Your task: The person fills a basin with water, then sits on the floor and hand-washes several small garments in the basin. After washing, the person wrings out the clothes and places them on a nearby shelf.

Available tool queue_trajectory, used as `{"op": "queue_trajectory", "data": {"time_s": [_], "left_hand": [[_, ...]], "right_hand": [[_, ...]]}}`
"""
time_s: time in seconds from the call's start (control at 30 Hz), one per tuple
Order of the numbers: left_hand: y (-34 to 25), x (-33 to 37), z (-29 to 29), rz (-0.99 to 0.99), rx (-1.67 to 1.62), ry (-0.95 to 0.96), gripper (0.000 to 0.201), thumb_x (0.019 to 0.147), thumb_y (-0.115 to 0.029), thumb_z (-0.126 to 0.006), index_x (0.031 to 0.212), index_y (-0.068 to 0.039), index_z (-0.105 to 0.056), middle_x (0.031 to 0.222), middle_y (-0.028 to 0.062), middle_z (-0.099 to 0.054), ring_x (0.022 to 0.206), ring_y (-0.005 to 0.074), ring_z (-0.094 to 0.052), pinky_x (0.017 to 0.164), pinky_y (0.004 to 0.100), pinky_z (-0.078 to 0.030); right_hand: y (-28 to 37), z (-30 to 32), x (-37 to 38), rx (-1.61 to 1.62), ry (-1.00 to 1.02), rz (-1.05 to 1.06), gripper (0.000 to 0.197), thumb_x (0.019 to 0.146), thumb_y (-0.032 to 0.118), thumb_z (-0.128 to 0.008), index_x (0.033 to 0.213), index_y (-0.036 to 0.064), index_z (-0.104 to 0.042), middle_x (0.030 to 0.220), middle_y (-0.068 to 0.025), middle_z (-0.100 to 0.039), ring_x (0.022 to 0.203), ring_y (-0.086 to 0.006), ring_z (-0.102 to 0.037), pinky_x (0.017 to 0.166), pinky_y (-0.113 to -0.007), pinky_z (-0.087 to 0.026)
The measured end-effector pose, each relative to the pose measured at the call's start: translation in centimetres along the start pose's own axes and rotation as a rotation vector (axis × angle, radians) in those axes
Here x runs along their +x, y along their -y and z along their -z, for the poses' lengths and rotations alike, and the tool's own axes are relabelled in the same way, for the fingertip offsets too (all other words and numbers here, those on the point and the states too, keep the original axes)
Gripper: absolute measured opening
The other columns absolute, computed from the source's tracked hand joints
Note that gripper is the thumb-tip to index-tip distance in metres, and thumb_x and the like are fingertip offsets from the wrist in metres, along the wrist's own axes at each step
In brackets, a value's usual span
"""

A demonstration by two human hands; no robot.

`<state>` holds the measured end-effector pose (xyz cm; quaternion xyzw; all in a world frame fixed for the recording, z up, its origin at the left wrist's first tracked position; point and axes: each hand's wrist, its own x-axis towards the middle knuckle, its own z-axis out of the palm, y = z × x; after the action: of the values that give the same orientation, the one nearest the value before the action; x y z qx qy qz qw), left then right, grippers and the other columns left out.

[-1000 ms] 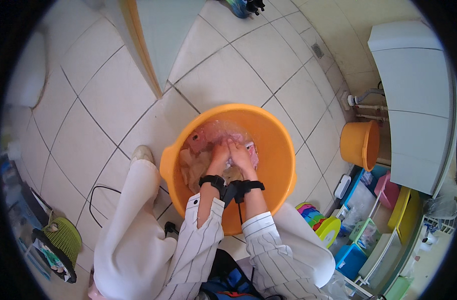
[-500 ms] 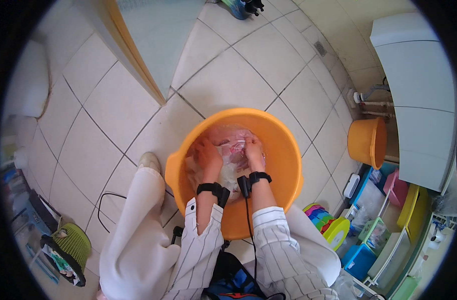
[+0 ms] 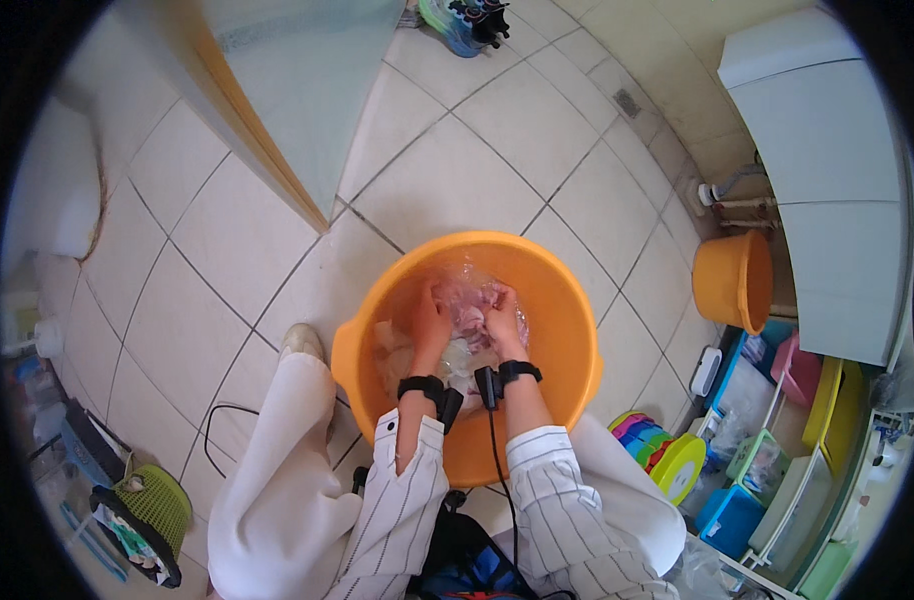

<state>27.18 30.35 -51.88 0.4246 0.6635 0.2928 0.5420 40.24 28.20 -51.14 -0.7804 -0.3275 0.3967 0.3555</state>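
Low down, an orange plastic basin (image 3: 562, 345) stands on the tiled floor (image 3: 457, 170) between the person's knees, with wet pink cloth (image 3: 469, 318) in the water inside it. The right hand (image 3: 501, 318) pinches the cloth's right side in its grip; the left hand (image 3: 433, 322) touches the opposite side, its fingertips hidden, so I cannot tell how far that grip closes. Paler cloth (image 3: 395, 352) lies nearer the left wrist, and a smaller orange tub (image 3: 719, 282) stands well apart.
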Motion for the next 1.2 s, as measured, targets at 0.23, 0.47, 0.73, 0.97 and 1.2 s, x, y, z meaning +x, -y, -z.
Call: {"op": "queue_trajectory", "data": {"time_s": [0.23, 0.47, 0.73, 0.97, 1.2], "left_hand": [[0.3, 1.1, -3.4, 0.415, -0.351, 0.213, 0.039, 0.093, -0.037, -0.05, 0.102, 0.0, -0.059, 0.094, 0.0127, -0.063, 0.084, 0.0182, -0.059, 0.071, 0.033, -0.048], [5.9, 2.3, -5.4, 0.403, -0.514, 0.479, 0.048, 0.096, -0.04, -0.036, 0.096, 0.001, -0.06, 0.094, 0.018, -0.062, 0.087, 0.0236, -0.059, 0.076, 0.039, -0.047], [3.8, 0.5, -2.6, 0.019, 0.326, -0.087, 0.044, 0.083, -0.017, -0.06, 0.119, 0.001, -0.041, 0.117, 0.0286, -0.05, 0.107, 0.0437, -0.051, 0.091, 0.0468, -0.042], [2.1, 0.3, -1.7, 0.058, 0.263, -0.02, 0.032, 0.087, -0.022, -0.054, 0.109, 0.001, -0.053, 0.103, 0.0225, -0.061, 0.091, 0.0389, -0.059, 0.076, 0.0439, -0.047], [3.6, 1.8, -3.8, 0.363, -0.418, 0.166, 0.036, 0.093, -0.03, -0.047, 0.102, 0.003, -0.06, 0.095, 0.0157, -0.064, 0.08, 0.025, -0.062, 0.066, 0.035, -0.048]], "right_hand": [[1.7, -0.9, -1.2, -0.178, 0.13, 0.119, 0.039, 0.094, 0.034, -0.05, 0.103, -0.0024, -0.062, 0.095, -0.0219, -0.065, 0.093, -0.0274, -0.062, 0.076, -0.035, -0.048], [4.1, -1.0, -0.9, -0.216, 0.408, -0.128, 0.031, 0.092, 0.026, -0.048, 0.095, -0.0016, -0.062, 0.073, -0.0185, -0.065, 0.057, -0.0315, -0.061, 0.056, -0.041, -0.046], [0.3, -0.6, -1.0, -0.846, 0.095, 0.479, 0.031, 0.088, 0.023, -0.056, 0.113, 0.006, -0.051, 0.107, -0.0226, -0.048, 0.107, -0.0363, -0.043, 0.092, -0.048, -0.035], [-0.7, -3.1, -0.4, -0.258, 0.119, 0.226, 0.037, 0.089, 0.015, -0.054, 0.123, 0.0033, -0.047, 0.111, -0.0252, -0.052, 0.103, -0.0384, -0.05, 0.087, -0.041, -0.042], [3.6, -1.5, -0.8, -0.302, 0.141, 0.172, 0.033, 0.093, 0.026, -0.048, 0.101, -0.0028, -0.061, 0.089, -0.0226, -0.064, 0.084, -0.0313, -0.062, 0.075, -0.037, -0.047]]}}
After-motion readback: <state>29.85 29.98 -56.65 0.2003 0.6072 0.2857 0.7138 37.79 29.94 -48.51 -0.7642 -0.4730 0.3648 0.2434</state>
